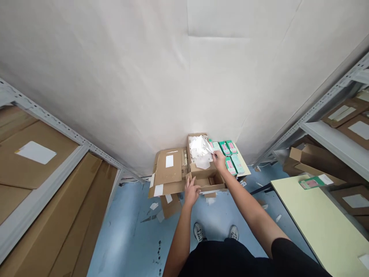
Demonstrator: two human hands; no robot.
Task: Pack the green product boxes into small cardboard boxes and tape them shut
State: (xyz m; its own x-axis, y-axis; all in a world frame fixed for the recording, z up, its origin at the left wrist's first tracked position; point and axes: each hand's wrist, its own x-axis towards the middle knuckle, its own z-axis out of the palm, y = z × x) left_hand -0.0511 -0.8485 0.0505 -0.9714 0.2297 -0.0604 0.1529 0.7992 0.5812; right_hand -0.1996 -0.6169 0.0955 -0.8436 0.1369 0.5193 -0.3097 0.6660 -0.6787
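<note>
My right hand (219,160) pinches the edge of a crumpled white sheet (203,147), either thin paper or plastic; I cannot tell which. Beneath that sheet, a tall cardboard box (189,156) is heaped with similar white scraps. Nearer to me is an open cardboard box (211,188), whose visible inside shows bare brown board. My left hand (191,191) rests at its left edge with fingers apart, holding nothing. To the right of my right hand, several green and pink packets (229,163) stand in rows on a pale tabletop (243,159).
Flattened cardboard (168,169) lies left of the boxes. Paper scraps (154,206) litter the blue floor (129,227). Metal shelves with cartons (37,154) flank both sides. On a pale yellow table (314,211) at right lies one green packet (313,182). A grey wall (138,77) rises behind.
</note>
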